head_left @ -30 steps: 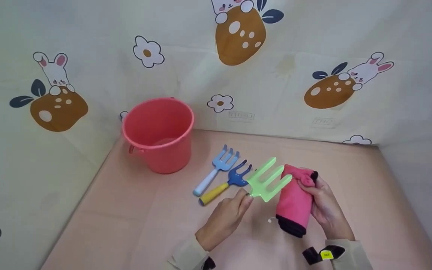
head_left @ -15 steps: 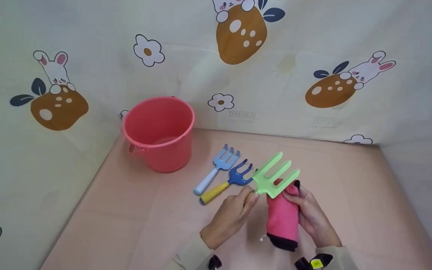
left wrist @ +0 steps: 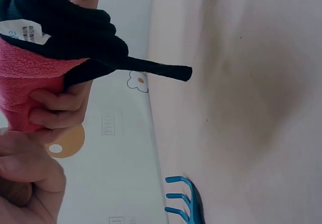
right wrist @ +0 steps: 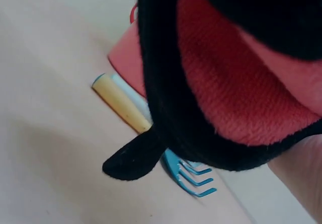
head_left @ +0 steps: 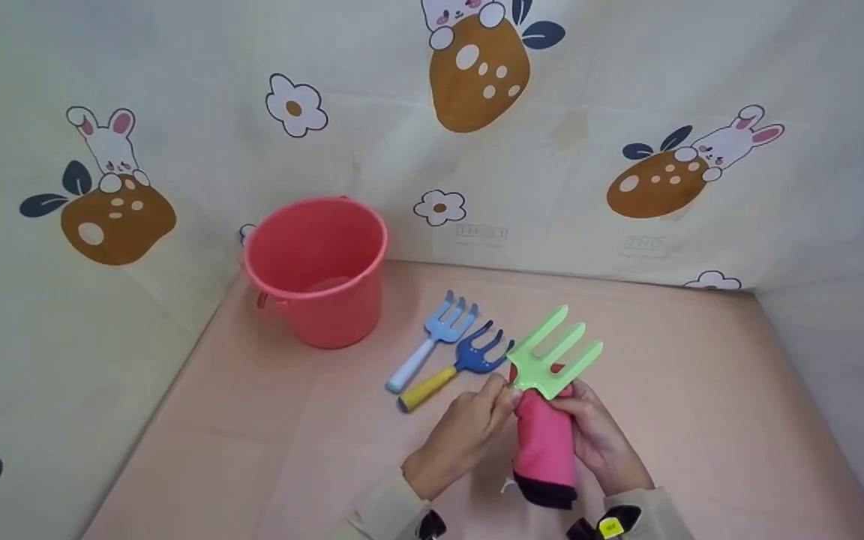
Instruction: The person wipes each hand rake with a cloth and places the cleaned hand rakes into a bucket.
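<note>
My left hand grips a light-green three-pronged garden fork, prongs pointing up and to the right. Part of its wooden handle shows inside the curled fingers in the left wrist view. A rolled pink cloth with black edging is in my right hand, thumb on the near side. Its upper end lies behind the fork head in the head view, close by the left fingers. A white label and a black loop stick out from the cloth. The right wrist view is mostly filled by its fuzzy folds.
On the pink-beige surface, a light-blue hand fork and a blue fork with yellow handle lie side by side. A red bucket stands at back left. Printed fabric walls enclose the surface.
My right hand has brought the cloth leftward and lower, until its top end sits behind the fork head. The left hand with the green fork has shifted slightly right.
</note>
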The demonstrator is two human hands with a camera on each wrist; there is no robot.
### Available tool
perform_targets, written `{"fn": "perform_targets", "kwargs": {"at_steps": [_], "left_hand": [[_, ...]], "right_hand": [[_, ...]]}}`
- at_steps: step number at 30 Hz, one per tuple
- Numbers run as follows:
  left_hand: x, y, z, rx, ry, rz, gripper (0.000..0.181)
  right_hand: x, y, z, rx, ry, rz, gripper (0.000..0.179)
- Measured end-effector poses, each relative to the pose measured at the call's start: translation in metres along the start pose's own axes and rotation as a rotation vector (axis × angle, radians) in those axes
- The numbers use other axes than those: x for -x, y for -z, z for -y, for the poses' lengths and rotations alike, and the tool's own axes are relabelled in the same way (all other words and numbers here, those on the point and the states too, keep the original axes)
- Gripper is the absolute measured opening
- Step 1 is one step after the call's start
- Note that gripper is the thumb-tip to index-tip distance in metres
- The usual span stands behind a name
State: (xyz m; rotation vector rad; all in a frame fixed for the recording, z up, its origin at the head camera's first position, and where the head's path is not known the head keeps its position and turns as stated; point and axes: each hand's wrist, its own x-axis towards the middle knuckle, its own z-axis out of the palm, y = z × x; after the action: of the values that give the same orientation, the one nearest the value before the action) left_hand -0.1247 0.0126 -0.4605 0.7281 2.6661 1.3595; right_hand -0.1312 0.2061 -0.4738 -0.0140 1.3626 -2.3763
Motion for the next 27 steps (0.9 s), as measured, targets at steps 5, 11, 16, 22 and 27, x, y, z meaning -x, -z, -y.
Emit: {"fn": "perform_targets", "kwargs": {"at_steps": [5, 11, 16, 22, 27], "left_hand": [[0.003, 0.000, 0.001, -0.022, 0.036, 0.072, 0.038], [0.003, 0.000, 0.000, -0.024, 0.052, 0.088, 0.044], [0.003, 0.001, -0.001, -0.042, 0.038, 0.084, 0.043], [0.002, 0.004, -0.004, -0.051, 0.034, 0.086, 0.043], [0.003, 0.007, -0.005, -0.030, 0.073, 0.116, 0.042]], "right_hand": [[0.003, 0.001, -0.001, -0.013, -0.009, -0.057, 0.035], [0.003, 0.001, 0.000, 0.005, 0.008, -0.072, 0.033], [0.003, 0.002, 0.001, -0.005, 0.033, -0.073, 0.030], [0.003, 0.006, 0.006, -0.047, 0.082, 0.004, 0.027], [0.003, 0.008, 0.012, -0.068, 0.120, 0.062, 0.026]]}}
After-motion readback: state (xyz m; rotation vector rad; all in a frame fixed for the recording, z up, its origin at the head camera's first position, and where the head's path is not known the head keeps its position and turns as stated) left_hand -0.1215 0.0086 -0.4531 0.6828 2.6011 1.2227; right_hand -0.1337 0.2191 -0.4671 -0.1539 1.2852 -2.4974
